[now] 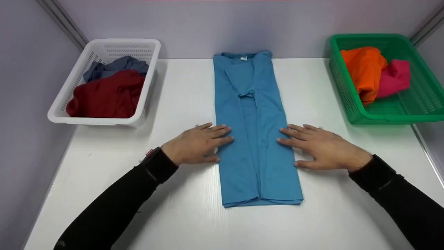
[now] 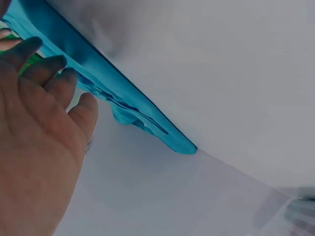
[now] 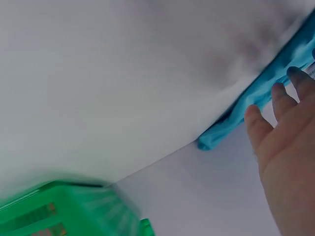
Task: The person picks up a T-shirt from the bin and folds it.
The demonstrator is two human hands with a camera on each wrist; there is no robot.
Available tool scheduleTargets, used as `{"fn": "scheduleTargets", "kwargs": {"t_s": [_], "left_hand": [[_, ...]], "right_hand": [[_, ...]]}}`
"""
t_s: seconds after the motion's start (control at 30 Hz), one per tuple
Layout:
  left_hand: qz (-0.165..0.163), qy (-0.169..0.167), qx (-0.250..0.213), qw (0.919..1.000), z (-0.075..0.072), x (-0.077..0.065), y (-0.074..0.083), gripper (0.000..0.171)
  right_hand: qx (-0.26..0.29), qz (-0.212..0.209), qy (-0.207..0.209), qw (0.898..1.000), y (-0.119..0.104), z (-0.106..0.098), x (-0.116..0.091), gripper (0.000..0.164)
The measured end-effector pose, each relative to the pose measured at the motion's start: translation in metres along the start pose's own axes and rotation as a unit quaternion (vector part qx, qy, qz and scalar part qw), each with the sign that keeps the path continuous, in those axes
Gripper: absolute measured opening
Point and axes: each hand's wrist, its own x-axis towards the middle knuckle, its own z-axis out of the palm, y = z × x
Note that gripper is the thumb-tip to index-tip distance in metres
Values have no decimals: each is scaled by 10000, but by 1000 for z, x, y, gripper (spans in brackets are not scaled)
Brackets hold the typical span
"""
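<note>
A blue shirt [image 1: 236, 166] lies lengthwise on the white table, both sides folded in so their edges run down the middle. Its collar, with a small white label, is at the far end, and its hem faces the person. At the shirt's left edge is the left hand [image 1: 199, 144], fingers straight and spread, fingertips over the cloth. Opposite it, the right hand [image 1: 322, 147] has its spread fingertips over the right edge. Both wrist views show the shirt as a blue strip beyond the fingers, and neither hand grips anything.
A white basket [image 1: 147, 86] at the back left holds dark red and grey-blue cloths. At the back right, a green basket [image 1: 385, 118] contains orange and pink cloths. A pale wall [image 1: 187, 27] rises behind the table, close to the shirt's collar.
</note>
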Motion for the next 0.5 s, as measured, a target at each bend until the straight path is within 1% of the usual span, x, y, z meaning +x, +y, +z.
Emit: {"fn": "scheduleTargets", "kwargs": {"t_s": [0.1, 0.2, 0.33, 0.4, 0.5], "left_hand": [[-12, -73, -131, 9999, 5, -15, 1, 77], [-94, -203, -310, 9993, 7, -23, 3, 79], [-127, -279, -412, 9987, 8, -24, 10, 83], [-24, -280, -424, 9987, 8, -22, 16, 85], [273, -257, -405, 9985, 10, -19, 26, 88]], "right_hand": [[71, 97, -103, 9999, 2, 6, -14, 81], [170, 188, -242, 9994, 1, 11, -21, 82], [234, 182, -282, 9992, -5, 15, -20, 84], [198, 98, -242, 9995, -9, 16, -19, 85], [75, -125, -128, 9998, -18, 19, -17, 86]]}}
